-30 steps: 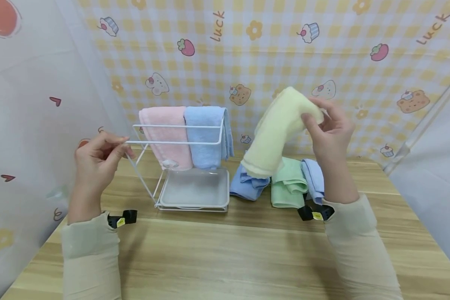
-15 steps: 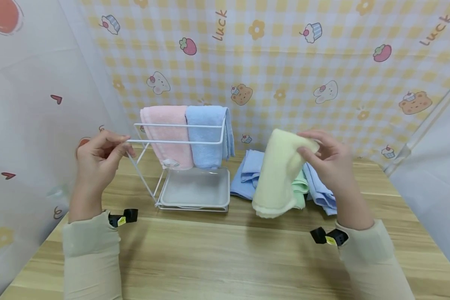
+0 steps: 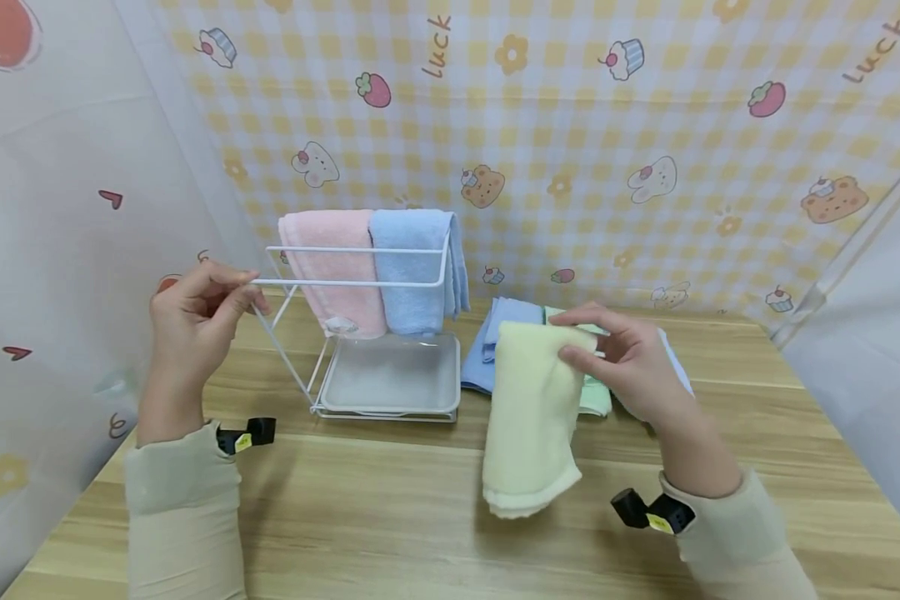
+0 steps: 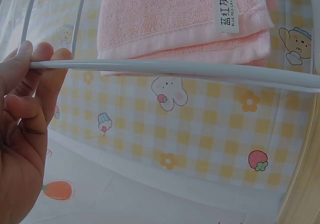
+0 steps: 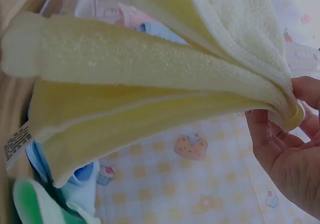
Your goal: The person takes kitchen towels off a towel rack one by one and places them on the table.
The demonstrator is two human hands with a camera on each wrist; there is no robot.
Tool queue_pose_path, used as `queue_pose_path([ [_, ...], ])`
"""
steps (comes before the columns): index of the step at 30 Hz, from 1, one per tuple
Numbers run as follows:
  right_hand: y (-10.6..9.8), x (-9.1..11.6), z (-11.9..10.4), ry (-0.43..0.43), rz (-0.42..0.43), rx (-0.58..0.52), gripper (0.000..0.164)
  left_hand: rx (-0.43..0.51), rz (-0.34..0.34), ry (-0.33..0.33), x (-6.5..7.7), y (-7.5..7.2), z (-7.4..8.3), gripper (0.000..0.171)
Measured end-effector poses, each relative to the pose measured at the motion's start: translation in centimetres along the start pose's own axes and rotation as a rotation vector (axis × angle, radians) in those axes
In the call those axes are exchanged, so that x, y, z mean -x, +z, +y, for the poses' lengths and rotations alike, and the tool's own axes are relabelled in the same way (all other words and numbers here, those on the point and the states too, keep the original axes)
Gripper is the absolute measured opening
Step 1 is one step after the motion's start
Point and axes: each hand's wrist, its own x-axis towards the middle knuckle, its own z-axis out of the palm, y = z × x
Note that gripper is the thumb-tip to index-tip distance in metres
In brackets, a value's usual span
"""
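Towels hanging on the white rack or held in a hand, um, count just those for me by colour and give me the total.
Pink towel on the white rack: 1
Blue towel on the rack: 1
Yellow towel in the right hand: 1
Total: 3

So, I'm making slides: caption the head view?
Left hand grips the rack bearing a pink towel and blue towel; right hand holds a yellow towel.
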Motion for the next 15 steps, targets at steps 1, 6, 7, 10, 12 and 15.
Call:
queue_pose_path([
  [1,0.2,0.1,0.1,0.017,-0.026,-0.013,0.036,-0.002,0.002,0.0,0.0,0.0,0.0,0.007],
  [6,1.4,0.5,0.8,0.114,-0.139,-0.132,0.038,0.0,0.007,0.011,0.2,0.1,-0.1,0.007],
  [7,1.6,0.6,0.9,0.141,-0.158,-0.172,0.039,0.001,0.007,0.014,0.2,0.2,-0.2,0.007],
  [10,2.1,0.8,1.2,0.163,-0.226,-0.293,0.04,0.004,0.01,0.023,0.1,0.2,-0.2,0.006],
  [12,2.4,0.8,1.5,0.161,-0.264,-0.342,0.04,-0.002,0.012,0.027,0.0,0.2,-0.2,0.006],
  [15,2.5,0.8,1.9,0.198,-0.279,-0.343,0.037,-0.014,0.015,0.023,-0.1,0.2,-0.2,0.006],
])
